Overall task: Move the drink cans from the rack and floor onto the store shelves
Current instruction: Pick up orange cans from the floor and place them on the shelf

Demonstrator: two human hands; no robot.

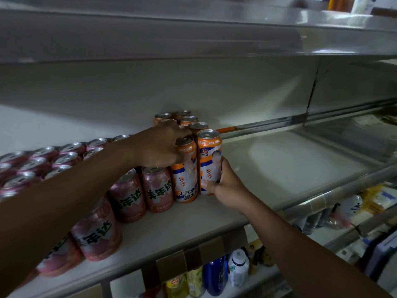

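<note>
The orange can (209, 160) stands upright on the shelf (279, 168), at the near right end of a row of tall orange cans, touching the second can (185, 175) on its left. It is thin-walled metal and probably full, so likely fairly heavy for its width. It should be stiff while sealed but easy to dent, and its smooth printed skin could slip. Tall and narrow, it would tip readily, so a hold low round the body looks steadiest. The right hand (225, 183) holds it there, fingers (223, 168) curled round the right side and thumb on the front. The left hand (159, 145) grips the second can's top from above, fingers bent over the rim. More orange cans (189, 120) stand behind, and pink cans (158, 188) fill the shelf to the left.
</note>
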